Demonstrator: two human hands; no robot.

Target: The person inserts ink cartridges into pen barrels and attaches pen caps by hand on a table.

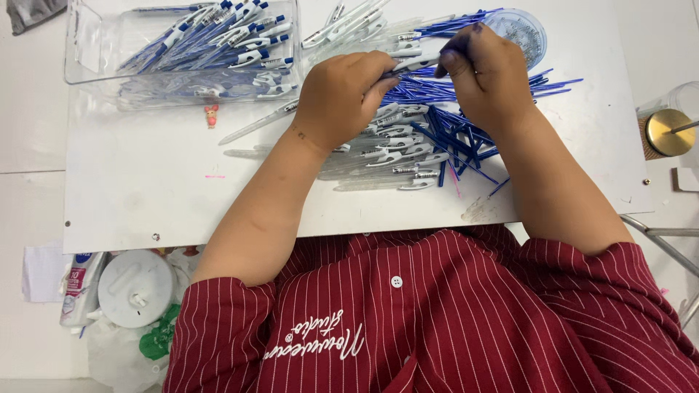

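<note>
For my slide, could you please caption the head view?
Both hands, left and right, hold one pen above heaped pen parts.

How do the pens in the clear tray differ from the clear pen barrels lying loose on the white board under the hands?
The pens in the clear tray show blue inside and look assembled; the loose pen barrels look clear and empty. The tray pens lie slanted together inside the clear tray; the barrels lie mostly level on the white board, beside loose blue refills. Both have white clips.
</note>
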